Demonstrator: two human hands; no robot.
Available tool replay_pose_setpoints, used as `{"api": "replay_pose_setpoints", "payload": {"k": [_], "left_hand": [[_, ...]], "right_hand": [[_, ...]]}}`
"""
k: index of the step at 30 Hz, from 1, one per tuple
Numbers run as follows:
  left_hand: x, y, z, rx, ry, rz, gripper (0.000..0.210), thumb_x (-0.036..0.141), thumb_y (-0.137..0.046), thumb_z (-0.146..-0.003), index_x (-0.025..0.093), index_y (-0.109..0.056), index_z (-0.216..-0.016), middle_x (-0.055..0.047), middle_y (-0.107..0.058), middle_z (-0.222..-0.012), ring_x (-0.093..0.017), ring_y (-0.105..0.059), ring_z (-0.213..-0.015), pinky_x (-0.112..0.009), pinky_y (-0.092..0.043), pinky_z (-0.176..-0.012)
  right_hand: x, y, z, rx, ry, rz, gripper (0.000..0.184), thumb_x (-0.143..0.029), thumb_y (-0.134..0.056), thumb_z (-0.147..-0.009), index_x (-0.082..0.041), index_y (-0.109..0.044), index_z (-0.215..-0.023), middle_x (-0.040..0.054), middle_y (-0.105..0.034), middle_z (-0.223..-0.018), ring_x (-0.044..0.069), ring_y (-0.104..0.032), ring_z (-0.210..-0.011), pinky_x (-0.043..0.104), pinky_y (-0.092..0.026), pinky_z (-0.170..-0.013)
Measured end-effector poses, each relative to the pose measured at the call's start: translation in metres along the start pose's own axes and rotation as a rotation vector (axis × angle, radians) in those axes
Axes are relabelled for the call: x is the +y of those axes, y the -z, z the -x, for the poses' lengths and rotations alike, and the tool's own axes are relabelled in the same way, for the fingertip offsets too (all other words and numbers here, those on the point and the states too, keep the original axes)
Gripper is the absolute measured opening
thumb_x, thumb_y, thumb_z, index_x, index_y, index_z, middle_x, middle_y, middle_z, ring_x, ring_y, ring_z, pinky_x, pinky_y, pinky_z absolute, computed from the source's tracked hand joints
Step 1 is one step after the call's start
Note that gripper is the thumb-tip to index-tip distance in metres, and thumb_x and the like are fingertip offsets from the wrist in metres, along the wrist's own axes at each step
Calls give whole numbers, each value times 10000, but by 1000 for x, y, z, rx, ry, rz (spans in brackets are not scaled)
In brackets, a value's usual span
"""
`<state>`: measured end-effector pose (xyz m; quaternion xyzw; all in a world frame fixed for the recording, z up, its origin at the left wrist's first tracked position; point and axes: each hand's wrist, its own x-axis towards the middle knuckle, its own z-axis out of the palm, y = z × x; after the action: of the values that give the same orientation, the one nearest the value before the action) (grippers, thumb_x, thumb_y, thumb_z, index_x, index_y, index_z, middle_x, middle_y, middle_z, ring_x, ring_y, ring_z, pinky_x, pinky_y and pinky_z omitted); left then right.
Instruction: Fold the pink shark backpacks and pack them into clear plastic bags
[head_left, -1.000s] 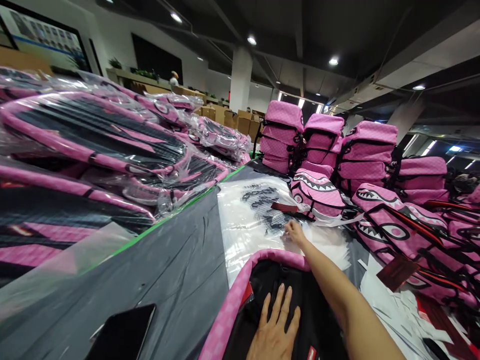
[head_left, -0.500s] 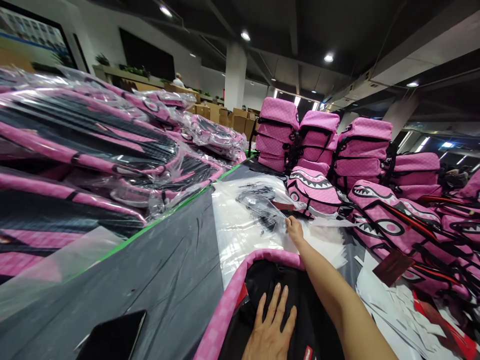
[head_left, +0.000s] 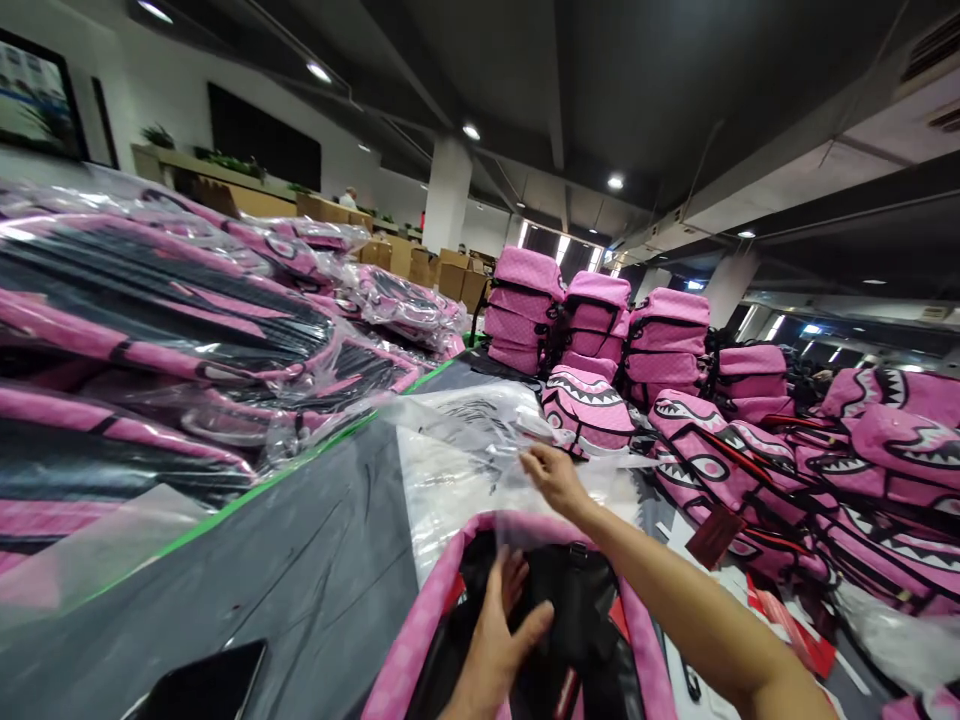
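Note:
My right hand (head_left: 553, 478) pinches the edge of a clear plastic bag (head_left: 450, 420), which is lifted off a stack of flat plastic bags (head_left: 424, 510). Just in front of me lies a pink backpack (head_left: 409, 630) with its black back side and straps facing up. Over that black side my left hand (head_left: 499, 625) is raised, thumb spread from the fingers. A loose part of the clear plastic hangs by its fingertips; whether they touch it I cannot tell.
Wrapped pink backpacks (head_left: 150, 290) are piled at the left behind the table's green edge (head_left: 255, 495). Unwrapped pink backpacks (head_left: 517, 320) stand stacked ahead and more lie at the right. A black phone (head_left: 206, 685) rests at front left, red tags (head_left: 795, 625) at right.
My right hand has drawn the clear bag toward me and up. My left hand has lifted from lying flat on the backpack and turned sideways. The view has tilted upward.

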<state>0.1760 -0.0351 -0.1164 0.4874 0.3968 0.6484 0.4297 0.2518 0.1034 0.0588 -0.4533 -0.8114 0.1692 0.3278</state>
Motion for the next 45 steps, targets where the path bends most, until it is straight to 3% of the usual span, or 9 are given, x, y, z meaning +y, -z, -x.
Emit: {"api": "replay_pose_setpoints", "payload": {"k": [6,12,15,24,30,34,39,42,45], "left_hand": [[66,-3,14,393,513,679,254,261,-799,-725,183,-735,-958,-98,-798,-1006,-246,-773,-925,-350,-624,-828],[91,49,59,612,418,475,462,466,-937,-502,169,-736,-793,-14,-748,-749,-169,-668,-690,-272,-556,-689],[109,69,68,596,338,243,612,719,-887,-443,183,-625,-580,34,-589,-535,-130,-511,-548,-257,-452,-561],[125,102,77,506,265,-181,720,906,-611,-604,197,-597,-476,-11,-497,-438,-162,-452,-461,-296,-386,-499],[138,142,106,417,55,-849,713,917,-513,-656,216,-613,-569,-36,-577,-584,-219,-539,-592,-325,-407,-605],[149,134,111,564,-329,-1250,671,598,-420,-942,95,-579,-1356,-211,-671,-1273,-346,-621,-1134,-458,-442,-949],[127,145,103,349,-272,-1203,397,342,-369,-962,175,-723,-1031,-107,-753,-888,-285,-671,-854,-425,-463,-865],[115,164,114,543,-301,-1109,368,365,-387,-955,197,-714,-969,-81,-734,-839,-263,-651,-779,-407,-462,-847],[110,175,128,624,-290,-1056,342,430,-453,-908,217,-711,-978,-42,-670,-717,-254,-629,-743,-401,-444,-859]], "right_hand": [[-47,-34,57,-208,-48,-159,254,-357,-513,-1005,-192,-659,-878,6,-664,-800,156,-619,-770,258,-469,-730],[-40,-19,103,-548,195,-192,416,-474,-866,-752,-212,-763,-1058,43,-715,-1015,208,-646,-932,309,-497,-846],[-36,-21,127,-527,140,-220,320,-508,-799,-825,-192,-775,-786,28,-691,-799,181,-630,-790,297,-491,-775],[-73,-72,166,-474,51,-356,286,-467,-718,-897,-195,-712,-810,8,-689,-779,162,-625,-750,250,-466,-699],[-95,-69,147,-223,-110,76,115,-256,-510,-1014,-246,-625,-1021,-5,-688,-792,173,-650,-727,236,-381,-629],[-121,-84,155,-182,165,326,149,-375,-569,-1016,-260,-608,-1102,28,-734,-971,196,-700,-858,242,-396,-645],[-115,-80,166,-235,550,578,141,-272,-595,-1001,-237,-627,-1134,53,-700,-961,188,-662,-832,257,-417,-620],[-77,-43,161,-190,360,699,128,-150,-569,-973,-208,-664,-1036,93,-685,-973,217,-632,-919,290,-445,-706],[-33,5,154,37,-130,444,147,-84,-580,-912,-202,-667,-913,105,-662,-1033,233,-606,-1017,312,-442,-832]]}}
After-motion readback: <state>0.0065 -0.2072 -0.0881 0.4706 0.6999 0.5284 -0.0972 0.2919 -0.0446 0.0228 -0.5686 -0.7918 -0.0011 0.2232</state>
